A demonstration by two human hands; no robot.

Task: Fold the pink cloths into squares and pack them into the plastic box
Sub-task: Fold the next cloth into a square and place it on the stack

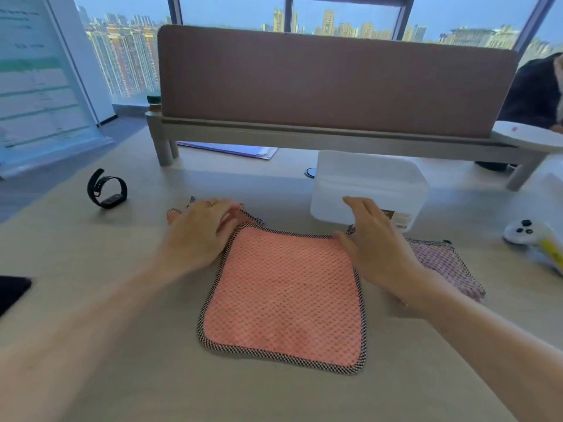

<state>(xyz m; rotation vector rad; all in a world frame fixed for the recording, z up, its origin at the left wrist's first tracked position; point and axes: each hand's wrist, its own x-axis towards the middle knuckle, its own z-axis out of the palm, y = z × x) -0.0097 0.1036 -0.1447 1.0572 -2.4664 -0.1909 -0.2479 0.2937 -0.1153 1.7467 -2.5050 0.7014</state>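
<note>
Resting with fingers loosely straight and gripping nothing, the left hand (201, 229) is lying over the far-left corner of the pink cloth (283, 296), at about eleven o'clock from the cloth's middle, its fingertips blurring. The right hand (377, 248) is likewise lying slack-fingered at one o'clock, its thumb touching the cloth's far edge. The cloth itself is lying flat and unfolded on the pale wooden table (122, 376), its checked black-and-white trim showing all round. Some crumpled fabric (174, 214) with the same trim is peeking out beneath the left hand; whether it is a separate cloth I cannot tell. A paler cloth (441, 263) is lying at three o'clock, partly under the right wrist. The plastic box (368, 184), translucent white, is standing at one o'clock just beyond the right fingers. A black watch (106, 188) is sitting at ten o'clock, and a white controller (524, 233) at three o'clock near the table's edge. A brownish desk divider (335, 80) is spanning twelve o'clock, with purple papers (231, 149) lying beneath it. Behind it, tall windows (344, 13) are showing a city skyline.
</note>
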